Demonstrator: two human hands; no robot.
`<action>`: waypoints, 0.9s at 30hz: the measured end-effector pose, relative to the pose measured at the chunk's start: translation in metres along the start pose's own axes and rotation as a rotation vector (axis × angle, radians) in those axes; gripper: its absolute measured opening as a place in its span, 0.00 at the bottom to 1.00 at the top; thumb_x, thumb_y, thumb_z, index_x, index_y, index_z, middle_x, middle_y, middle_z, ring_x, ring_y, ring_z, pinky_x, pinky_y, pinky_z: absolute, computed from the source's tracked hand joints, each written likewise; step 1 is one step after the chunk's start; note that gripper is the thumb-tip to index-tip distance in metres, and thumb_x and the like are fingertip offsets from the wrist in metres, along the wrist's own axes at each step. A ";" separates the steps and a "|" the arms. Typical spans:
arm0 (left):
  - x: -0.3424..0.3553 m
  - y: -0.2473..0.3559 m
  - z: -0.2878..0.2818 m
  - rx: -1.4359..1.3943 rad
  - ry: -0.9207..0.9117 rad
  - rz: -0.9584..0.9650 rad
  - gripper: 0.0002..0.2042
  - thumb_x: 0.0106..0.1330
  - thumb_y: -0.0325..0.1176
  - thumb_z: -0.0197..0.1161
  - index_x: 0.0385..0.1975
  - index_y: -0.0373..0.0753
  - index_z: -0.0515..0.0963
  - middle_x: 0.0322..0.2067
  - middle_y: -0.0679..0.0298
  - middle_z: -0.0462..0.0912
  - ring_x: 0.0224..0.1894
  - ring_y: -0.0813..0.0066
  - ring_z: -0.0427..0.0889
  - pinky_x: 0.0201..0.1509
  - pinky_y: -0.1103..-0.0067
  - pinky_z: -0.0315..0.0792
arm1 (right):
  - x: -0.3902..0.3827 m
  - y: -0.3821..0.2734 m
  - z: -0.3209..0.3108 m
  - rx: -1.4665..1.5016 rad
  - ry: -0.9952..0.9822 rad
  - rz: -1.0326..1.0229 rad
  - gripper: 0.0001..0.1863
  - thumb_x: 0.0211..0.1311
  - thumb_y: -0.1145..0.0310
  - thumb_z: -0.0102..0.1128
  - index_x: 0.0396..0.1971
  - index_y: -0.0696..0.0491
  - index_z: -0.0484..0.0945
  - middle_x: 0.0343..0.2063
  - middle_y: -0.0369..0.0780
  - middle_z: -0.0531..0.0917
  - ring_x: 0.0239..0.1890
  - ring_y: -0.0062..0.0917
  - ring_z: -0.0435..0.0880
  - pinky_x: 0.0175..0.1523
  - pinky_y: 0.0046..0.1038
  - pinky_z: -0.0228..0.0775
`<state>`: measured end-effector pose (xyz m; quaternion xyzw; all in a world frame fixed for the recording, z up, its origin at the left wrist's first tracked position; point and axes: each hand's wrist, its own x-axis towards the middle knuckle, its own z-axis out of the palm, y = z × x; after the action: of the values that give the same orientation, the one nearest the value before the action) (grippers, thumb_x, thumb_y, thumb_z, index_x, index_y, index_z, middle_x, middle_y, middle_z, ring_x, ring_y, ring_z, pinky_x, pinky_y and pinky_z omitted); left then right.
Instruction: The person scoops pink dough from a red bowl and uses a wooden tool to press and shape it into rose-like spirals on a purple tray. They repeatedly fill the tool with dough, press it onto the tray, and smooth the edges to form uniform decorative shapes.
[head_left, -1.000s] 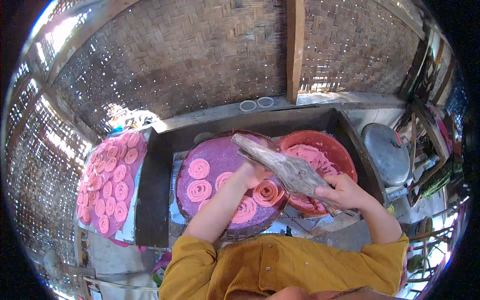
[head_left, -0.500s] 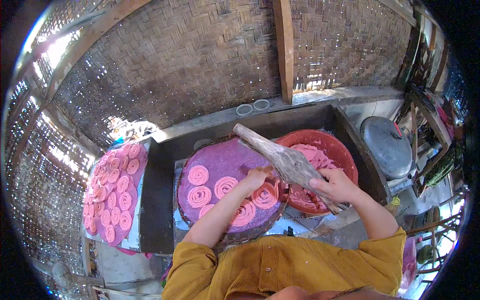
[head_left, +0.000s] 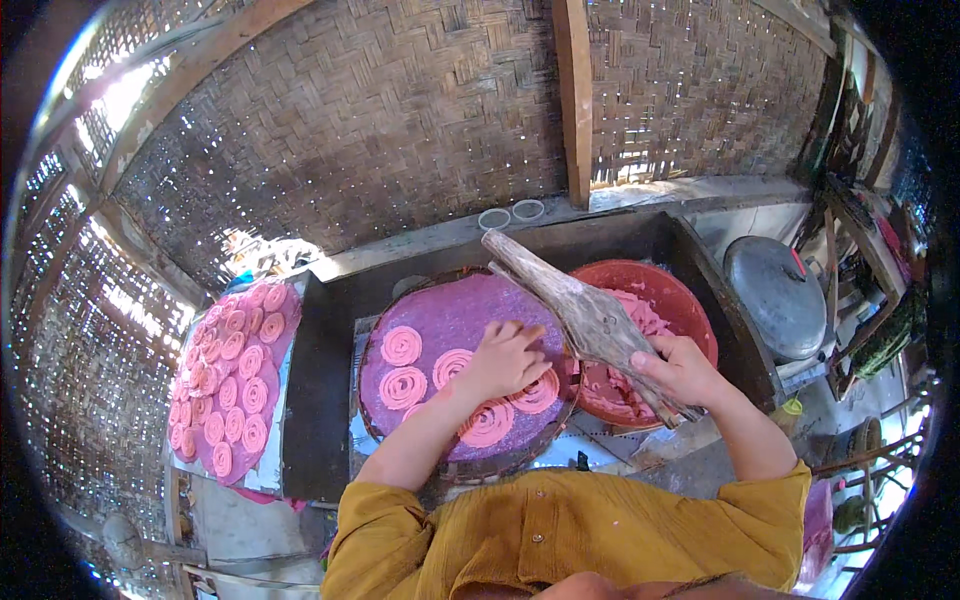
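Note:
My left hand (head_left: 502,358) hovers over or rests on a round purple-covered tray (head_left: 460,300), its fingers spread and slightly bent above several pink spirals (head_left: 402,387); whether it touches one I cannot tell. My right hand (head_left: 675,372) grips the lower end of a weathered, forked piece of wood (head_left: 560,295), which slants up to the left over the edges of the tray and of a red bowl (head_left: 685,305). Pink paste (head_left: 643,313) fills part of that bowl, which the wood and my right hand partly cover.
Left, a sloping pink sheet (head_left: 282,350) carries several spirals beside the dark wooden trough (head_left: 310,400) around tray and bowl. Right stands a lidded metal pot (head_left: 765,290) near wooden framework (head_left: 865,250). Two pale rings (head_left: 494,219) lie on the ledge below the woven wall (head_left: 350,100).
My left hand has come out from under the wood onto the tray's spirals, its fingers spreading. The wood's upper end has risen toward the back, still in my right hand.

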<state>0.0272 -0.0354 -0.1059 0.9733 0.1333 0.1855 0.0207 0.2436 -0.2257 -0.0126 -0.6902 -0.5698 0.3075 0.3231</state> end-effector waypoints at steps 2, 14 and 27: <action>0.005 0.001 -0.004 0.194 0.173 0.099 0.16 0.53 0.43 0.57 0.40 0.44 0.75 0.45 0.65 0.71 0.53 0.56 0.61 0.55 0.59 0.51 | -0.001 -0.009 0.001 0.017 0.024 -0.050 0.26 0.56 0.49 0.49 0.31 0.63 0.74 0.20 0.43 0.77 0.27 0.25 0.77 0.33 0.29 0.67; 0.046 0.058 -0.129 0.116 0.345 -0.154 0.14 0.43 0.41 0.61 0.27 0.38 0.75 0.23 0.57 0.79 0.29 0.58 0.79 0.34 0.71 0.71 | 0.034 -0.095 0.003 -0.200 0.359 -0.488 0.23 0.55 0.56 0.51 0.41 0.63 0.70 0.31 0.51 0.75 0.35 0.45 0.74 0.44 0.39 0.65; -0.026 0.088 -0.174 -0.112 -0.211 -0.086 0.10 0.42 0.36 0.62 0.26 0.42 0.75 0.20 0.57 0.77 0.25 0.57 0.78 0.28 0.66 0.71 | -0.034 -0.149 0.019 -0.122 0.098 -0.908 0.23 0.41 0.74 0.63 0.37 0.57 0.62 0.22 0.38 0.73 0.23 0.34 0.73 0.32 0.30 0.65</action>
<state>-0.0380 -0.1284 0.0547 0.9782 0.1615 0.0879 0.0968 0.1355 -0.2359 0.0965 -0.4024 -0.8155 0.0676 0.4103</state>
